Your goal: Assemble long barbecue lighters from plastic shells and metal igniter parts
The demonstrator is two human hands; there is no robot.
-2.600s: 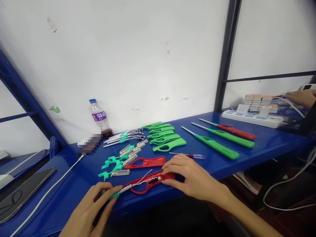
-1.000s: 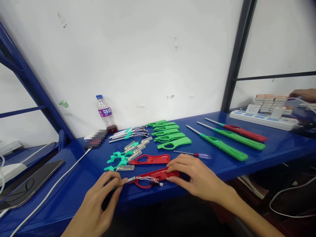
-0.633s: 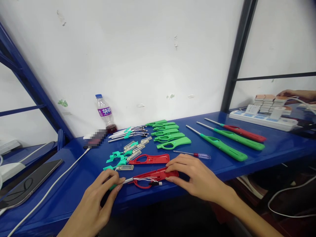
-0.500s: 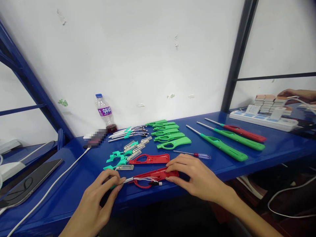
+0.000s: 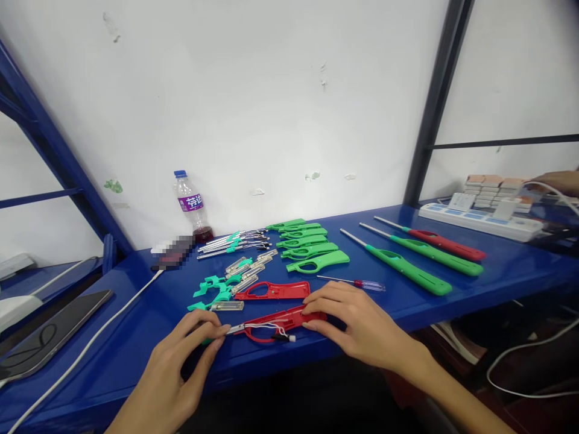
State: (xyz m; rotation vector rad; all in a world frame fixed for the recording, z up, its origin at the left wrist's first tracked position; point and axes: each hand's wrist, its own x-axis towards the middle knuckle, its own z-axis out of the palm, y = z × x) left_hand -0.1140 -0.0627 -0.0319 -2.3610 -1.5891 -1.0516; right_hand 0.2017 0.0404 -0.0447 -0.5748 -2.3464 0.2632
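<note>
A red lighter shell half [image 5: 280,322] with white wires lies at the near edge of the blue bench [image 5: 497,271]. My right hand [image 5: 357,322] presses its fingertips on the shell's right end. My left hand [image 5: 181,361] pinches the green collar of the metal nozzle tube [image 5: 228,331] at the shell's left end. A second red shell half [image 5: 271,291] lies just behind. Beside it lie teal triggers [image 5: 210,289] and clear fuel tanks [image 5: 246,271].
Green shell halves [image 5: 312,247], nozzle tubes [image 5: 230,241], a small screwdriver [image 5: 357,282] and three finished long lighters [image 5: 416,256] lie further back. A bottle [image 5: 190,205] stands by the wall. A phone [image 5: 49,337] and white cable [image 5: 99,337] lie left. Another person's hand [image 5: 558,181] is near a power strip [image 5: 479,220].
My left fingers have closed tighter round the nozzle's end and slid the tube further into the shell. The right hand stays on the shell's right end. The view shifted slightly.
</note>
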